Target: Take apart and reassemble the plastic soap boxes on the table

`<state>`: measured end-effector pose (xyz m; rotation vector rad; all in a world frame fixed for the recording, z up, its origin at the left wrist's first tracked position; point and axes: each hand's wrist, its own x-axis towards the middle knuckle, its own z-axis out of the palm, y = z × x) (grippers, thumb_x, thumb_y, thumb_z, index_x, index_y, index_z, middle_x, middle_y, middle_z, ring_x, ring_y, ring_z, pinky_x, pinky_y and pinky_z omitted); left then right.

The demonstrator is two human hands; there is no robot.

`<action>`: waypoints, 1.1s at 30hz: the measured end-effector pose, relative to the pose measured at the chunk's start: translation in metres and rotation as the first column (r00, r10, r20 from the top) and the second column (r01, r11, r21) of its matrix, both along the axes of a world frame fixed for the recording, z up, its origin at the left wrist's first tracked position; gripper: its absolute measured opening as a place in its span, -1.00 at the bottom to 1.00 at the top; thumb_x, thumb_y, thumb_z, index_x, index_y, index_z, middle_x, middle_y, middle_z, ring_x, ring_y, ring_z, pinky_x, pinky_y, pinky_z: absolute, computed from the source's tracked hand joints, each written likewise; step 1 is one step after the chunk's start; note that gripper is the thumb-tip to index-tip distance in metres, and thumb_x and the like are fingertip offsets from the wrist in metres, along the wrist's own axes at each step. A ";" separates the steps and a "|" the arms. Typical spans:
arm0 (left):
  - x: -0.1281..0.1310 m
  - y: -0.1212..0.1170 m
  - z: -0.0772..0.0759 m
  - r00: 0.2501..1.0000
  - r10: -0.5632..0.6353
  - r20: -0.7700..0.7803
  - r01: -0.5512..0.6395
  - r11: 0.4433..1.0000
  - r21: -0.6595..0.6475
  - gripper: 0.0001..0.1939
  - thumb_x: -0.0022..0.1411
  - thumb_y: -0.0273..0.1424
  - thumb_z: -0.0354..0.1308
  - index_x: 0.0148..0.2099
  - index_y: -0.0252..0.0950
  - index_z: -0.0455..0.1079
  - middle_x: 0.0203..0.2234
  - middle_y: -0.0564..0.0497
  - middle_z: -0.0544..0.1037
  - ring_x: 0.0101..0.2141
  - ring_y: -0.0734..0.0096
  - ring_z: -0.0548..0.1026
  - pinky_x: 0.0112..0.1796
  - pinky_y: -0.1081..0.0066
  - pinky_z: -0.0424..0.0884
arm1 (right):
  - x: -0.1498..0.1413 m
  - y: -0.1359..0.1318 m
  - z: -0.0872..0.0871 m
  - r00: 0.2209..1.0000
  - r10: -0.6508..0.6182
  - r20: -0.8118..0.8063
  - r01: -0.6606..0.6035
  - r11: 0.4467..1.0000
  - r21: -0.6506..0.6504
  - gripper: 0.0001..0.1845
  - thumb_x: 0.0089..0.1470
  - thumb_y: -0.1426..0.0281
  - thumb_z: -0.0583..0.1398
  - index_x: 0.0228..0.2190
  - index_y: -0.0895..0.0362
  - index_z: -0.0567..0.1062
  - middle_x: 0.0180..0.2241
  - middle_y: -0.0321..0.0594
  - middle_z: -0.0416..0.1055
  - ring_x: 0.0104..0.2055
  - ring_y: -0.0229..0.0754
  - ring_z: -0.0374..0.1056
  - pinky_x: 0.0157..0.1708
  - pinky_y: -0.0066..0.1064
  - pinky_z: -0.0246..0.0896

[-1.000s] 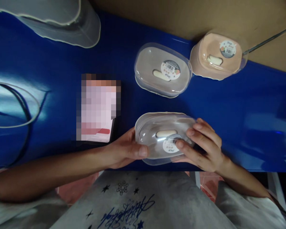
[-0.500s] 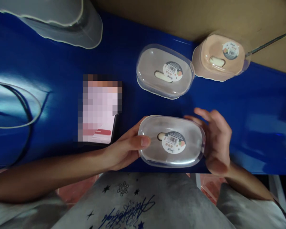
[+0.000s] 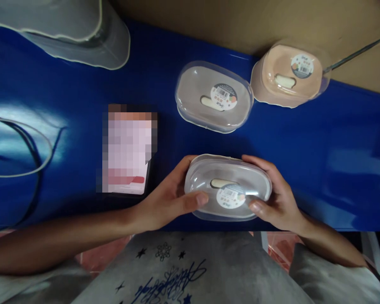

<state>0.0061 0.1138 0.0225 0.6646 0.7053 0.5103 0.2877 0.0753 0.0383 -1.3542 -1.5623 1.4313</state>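
Observation:
A clear oval lidded plastic box (image 3: pixel 228 185) with a round label and a pale tab on its lid rests on the blue table (image 3: pixel 319 139) near its front edge. My left hand (image 3: pixel 169 198) grips its left end, thumb on the lid. My right hand (image 3: pixel 277 196) wraps its right end, thumb at the near rim and fingers round the far side. Both hands are closed on this box.
A second clear lidded box (image 3: pixel 213 97) lies further back, and a peach lidded box (image 3: pixel 289 76) sits at the table's far edge. A phone (image 3: pixel 128 152) lies left of my hands. Clear lids (image 3: pixel 66 29) lie at the back left. A thin rod (image 3: pixel 357 52) crosses the top right.
My right hand came off the box with fingers spread half a second ago, and now grips its right end again. The left hand stayed on the left end.

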 end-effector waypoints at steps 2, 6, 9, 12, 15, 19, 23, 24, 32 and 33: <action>-0.001 0.000 0.003 0.999 -0.035 0.002 0.035 0.999 0.036 -0.33 0.32 -0.10 0.38 0.35 -0.08 0.23 0.17 -0.08 0.50 0.10 0.16 0.54 0.05 0.26 0.50 | 0.000 -0.002 -0.001 1.000 0.011 0.009 -0.011 1.000 0.021 -0.12 0.18 0.07 0.42 0.40 -0.13 0.25 0.21 -0.17 0.49 0.12 0.01 0.52 0.07 -0.19 0.53; -0.003 -0.002 0.005 0.996 -0.066 0.055 0.061 0.994 0.090 -0.30 0.40 -0.21 0.33 0.44 0.01 0.11 0.29 -0.08 0.39 0.17 0.18 0.49 0.15 0.22 0.47 | -0.001 -0.002 -0.003 1.000 0.023 0.000 -0.023 0.999 0.049 -0.05 0.21 0.08 0.39 0.45 -0.17 0.10 0.26 -0.17 0.43 0.19 0.01 0.48 0.18 -0.15 0.48; -0.004 -0.004 0.003 0.992 -0.091 0.089 0.081 0.991 0.111 -0.24 0.42 -0.27 0.31 0.50 0.08 0.02 0.34 -0.07 0.33 0.24 0.16 0.44 0.22 0.17 0.42 | -0.001 -0.003 -0.005 0.999 0.021 0.031 -0.024 0.995 0.092 -0.01 0.19 0.05 0.40 0.46 -0.17 0.07 0.25 -0.14 0.41 0.19 0.03 0.47 0.15 -0.11 0.50; -0.005 -0.005 0.001 0.988 -0.110 0.110 0.094 0.985 0.141 -0.16 0.42 -0.33 0.30 0.54 0.14 -0.07 0.37 -0.07 0.28 0.27 0.14 0.41 0.27 0.11 0.38 | 0.000 -0.003 -0.011 0.997 0.010 0.078 -0.022 0.987 0.157 0.02 0.17 0.00 0.40 0.46 -0.15 0.06 0.24 -0.10 0.40 0.18 0.07 0.46 0.12 -0.04 0.51; -0.004 -0.005 0.001 0.986 -0.121 0.117 0.100 0.980 0.172 -0.08 0.39 -0.36 0.32 0.56 0.17 -0.13 0.43 -0.09 0.21 0.32 0.07 0.36 0.32 0.03 0.31 | 0.001 -0.003 -0.017 0.991 -0.038 0.128 -0.004 0.950 0.311 0.06 0.10 -0.05 0.42 0.45 -0.14 0.10 0.26 -0.08 0.35 0.22 0.14 0.39 0.17 0.08 0.44; -0.004 -0.005 0.000 0.984 -0.139 0.115 0.120 0.980 0.161 -0.08 0.41 -0.35 0.30 0.57 0.14 -0.18 0.44 -0.13 0.19 0.34 0.03 0.33 0.31 0.01 0.32 | 0.002 0.000 -0.019 0.981 -0.055 0.188 -0.031 0.903 0.429 0.02 0.08 -0.05 0.44 0.42 -0.10 0.20 0.27 -0.06 0.29 0.29 0.19 0.28 0.24 0.14 0.33; -0.005 -0.003 0.000 0.985 -0.151 0.086 0.132 0.972 0.192 -0.15 0.40 -0.33 0.31 0.53 0.08 -0.09 0.34 -0.12 0.30 0.26 0.10 0.39 0.24 0.10 0.38 | 0.004 0.002 -0.019 0.981 -0.040 0.190 -0.040 0.917 0.398 -0.02 0.08 -0.11 0.41 0.40 -0.12 0.25 0.25 -0.07 0.31 0.27 0.22 0.31 0.19 0.16 0.39; -0.006 -0.002 0.000 0.985 -0.156 0.068 0.140 0.970 0.198 -0.18 0.38 -0.32 0.32 0.50 0.05 -0.03 0.30 -0.11 0.35 0.22 0.12 0.41 0.21 0.12 0.41 | 0.005 0.002 -0.019 0.982 -0.036 0.183 -0.037 0.924 0.380 -0.03 0.07 -0.14 0.40 0.39 -0.14 0.26 0.25 -0.08 0.32 0.27 0.23 0.32 0.18 0.17 0.40; -0.005 0.005 0.005 0.985 -0.169 0.013 0.165 0.972 0.170 -0.29 0.35 -0.26 0.34 0.40 -0.09 0.08 0.18 -0.14 0.44 0.13 0.12 0.47 0.12 0.14 0.47 | 0.008 0.005 -0.015 0.985 0.020 0.173 -0.074 0.948 0.308 -0.12 0.13 -0.12 0.36 0.38 -0.21 0.30 0.26 -0.08 0.34 0.24 0.30 0.38 0.13 0.19 0.48; -0.005 0.005 0.005 0.985 -0.171 0.016 0.166 0.972 0.165 -0.28 0.35 -0.27 0.34 0.41 -0.09 0.08 0.18 -0.14 0.44 0.13 0.12 0.47 0.12 0.14 0.47 | 0.008 0.005 -0.014 0.985 0.025 0.174 -0.079 0.947 0.310 -0.11 0.13 -0.12 0.36 0.39 -0.22 0.29 0.27 -0.08 0.33 0.24 0.31 0.38 0.13 0.18 0.48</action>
